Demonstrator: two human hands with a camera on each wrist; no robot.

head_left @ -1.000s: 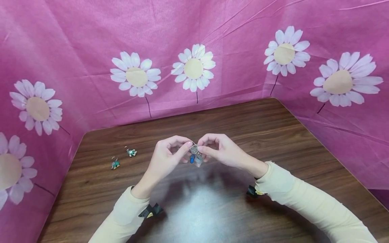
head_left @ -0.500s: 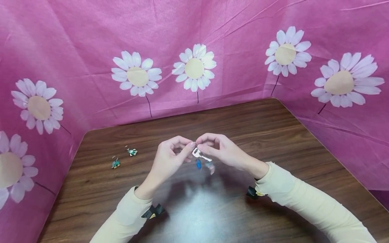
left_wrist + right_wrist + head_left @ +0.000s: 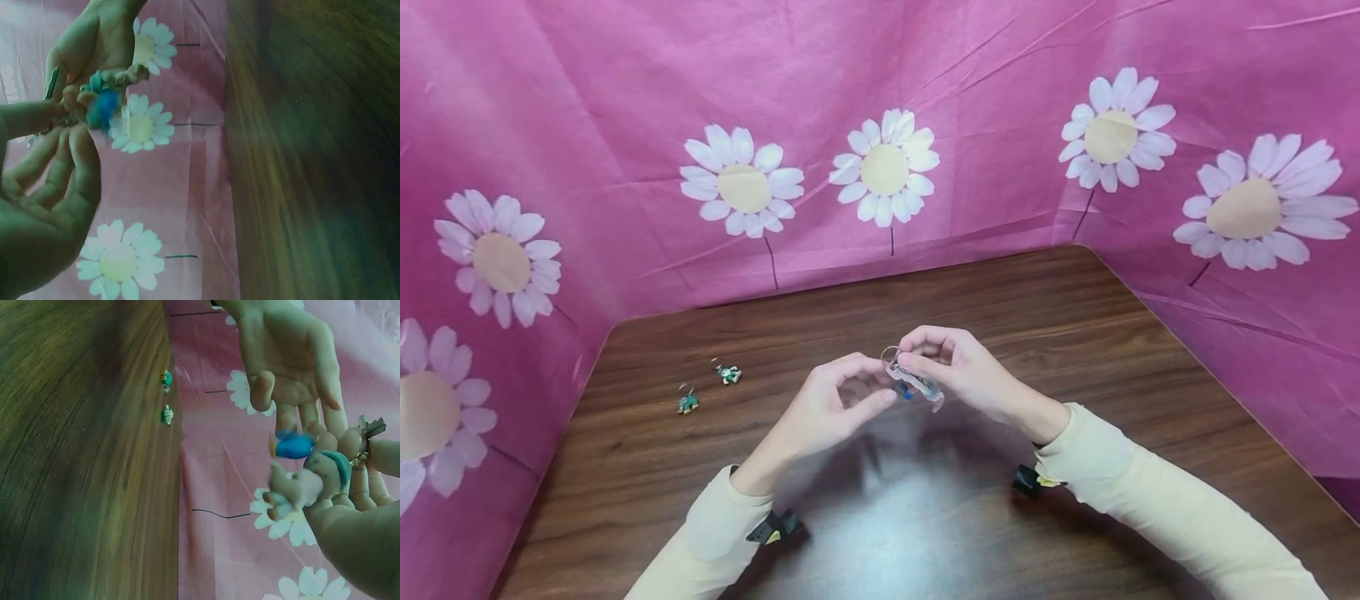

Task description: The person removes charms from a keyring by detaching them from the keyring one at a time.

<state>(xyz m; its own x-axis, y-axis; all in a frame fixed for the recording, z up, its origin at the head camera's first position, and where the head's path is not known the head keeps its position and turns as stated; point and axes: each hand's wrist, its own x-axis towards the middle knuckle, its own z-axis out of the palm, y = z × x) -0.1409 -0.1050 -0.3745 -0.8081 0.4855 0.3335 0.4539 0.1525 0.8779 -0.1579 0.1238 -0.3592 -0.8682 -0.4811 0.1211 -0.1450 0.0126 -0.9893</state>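
Above the grained wooden table (image 3: 1075, 333), the right hand (image 3: 958, 371) pinches a metal ring (image 3: 890, 355) carrying a blue charm (image 3: 904, 390) and a pale translucent one. The left hand (image 3: 831, 408), fingers loosely curled, holds nothing beside it. 2 small green charms (image 3: 707, 387) lie well to the left.

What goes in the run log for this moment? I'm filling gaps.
right hand: pinches keyring with charms | left hand: loose, fingertips beside charms | two small charms on table

Text: none can be read in any view.
Cloth (image 3: 625, 100): printed daisies only, no letters.
Keyring charms (image 3: 913, 385): too small and blurred to show any marking.
Desk (image 3: 1075, 333): plain wood grain.
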